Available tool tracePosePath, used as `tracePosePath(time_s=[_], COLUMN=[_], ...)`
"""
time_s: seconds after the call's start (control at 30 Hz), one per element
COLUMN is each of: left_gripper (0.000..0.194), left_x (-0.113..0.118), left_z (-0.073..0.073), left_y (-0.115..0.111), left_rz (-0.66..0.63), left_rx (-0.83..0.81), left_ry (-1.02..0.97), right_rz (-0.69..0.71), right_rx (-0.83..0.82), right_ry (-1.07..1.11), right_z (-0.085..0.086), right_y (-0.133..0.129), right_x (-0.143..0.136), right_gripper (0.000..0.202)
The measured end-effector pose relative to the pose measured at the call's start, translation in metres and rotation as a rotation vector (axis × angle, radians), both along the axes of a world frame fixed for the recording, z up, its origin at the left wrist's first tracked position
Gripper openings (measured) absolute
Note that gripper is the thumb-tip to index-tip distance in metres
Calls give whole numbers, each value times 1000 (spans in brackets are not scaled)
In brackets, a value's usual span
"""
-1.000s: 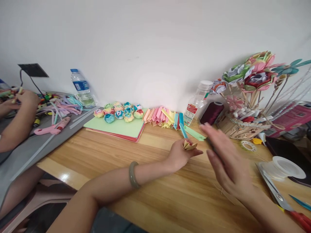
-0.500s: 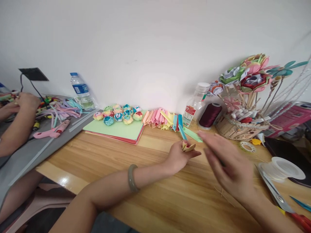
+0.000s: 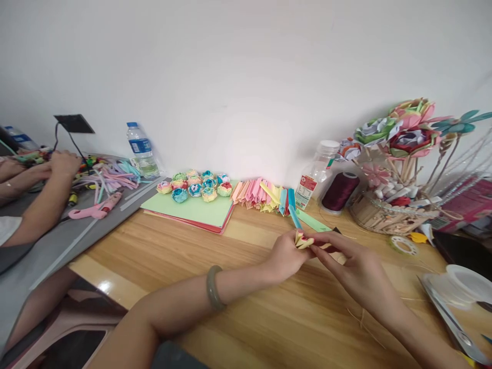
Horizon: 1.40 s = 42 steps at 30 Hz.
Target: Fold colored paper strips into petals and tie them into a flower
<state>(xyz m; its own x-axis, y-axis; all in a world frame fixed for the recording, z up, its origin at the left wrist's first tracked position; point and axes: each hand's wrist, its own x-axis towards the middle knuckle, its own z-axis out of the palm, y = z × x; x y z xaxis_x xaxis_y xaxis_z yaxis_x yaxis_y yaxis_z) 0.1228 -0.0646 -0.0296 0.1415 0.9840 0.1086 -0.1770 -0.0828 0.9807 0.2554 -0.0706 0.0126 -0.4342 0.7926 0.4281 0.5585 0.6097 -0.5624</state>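
My left hand [image 3: 285, 259], with a bangle on its wrist, is closed around a small yellow folded paper flower [image 3: 303, 241] with a touch of red in it. From the right, my right hand [image 3: 355, 269] pinches the flower's edge between thumb and fingers. Just beyond my hands stands a row of folded paper pieces [image 3: 257, 195] in pink, yellow and blue. A blue strip [image 3: 295, 217] leans from its end, and a green paper strip [image 3: 313, 221] lies beside it. Several finished paper flowers [image 3: 195, 190] rest on a stack of coloured paper [image 3: 184, 214].
Against the wall stand a clear bottle [image 3: 323, 159], a thread spool [image 3: 340, 192] and a basket [image 3: 388, 212] of paper flowers. Scissors [image 3: 455, 325] and a clear line spool [image 3: 457, 284] lie right. At left, a co-worker's hands [image 3: 65, 163] are near a pink glue gun [image 3: 96, 207].
My right hand has moved left and in, from apart with fingers stretched to gripping the flower's edge. The whole view has shifted slightly, so things appear further right.
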Motion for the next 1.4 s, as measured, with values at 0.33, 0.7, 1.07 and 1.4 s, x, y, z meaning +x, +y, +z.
tracePosePath(time_s=[0.33, 0.7, 1.07, 1.4], left_gripper=[22, 7, 9, 21], left_x=[0, 0, 0, 1], left_z=[10, -1, -4, -9], left_y=[-4, 1, 4, 5], left_rz=[-56, -87, -128, -105], left_rx=[-91, 148, 55, -28], left_ry=[13, 191, 91, 32], right_rz=[43, 51, -92, -93], right_rx=[417, 385, 698, 687], right_ry=[-102, -41, -185, -185], right_z=[-3, 0, -5, -7], right_y=[-6, -9, -10, -10], right_x=[0, -7, -6, -7], right_gripper=[14, 14, 13, 10])
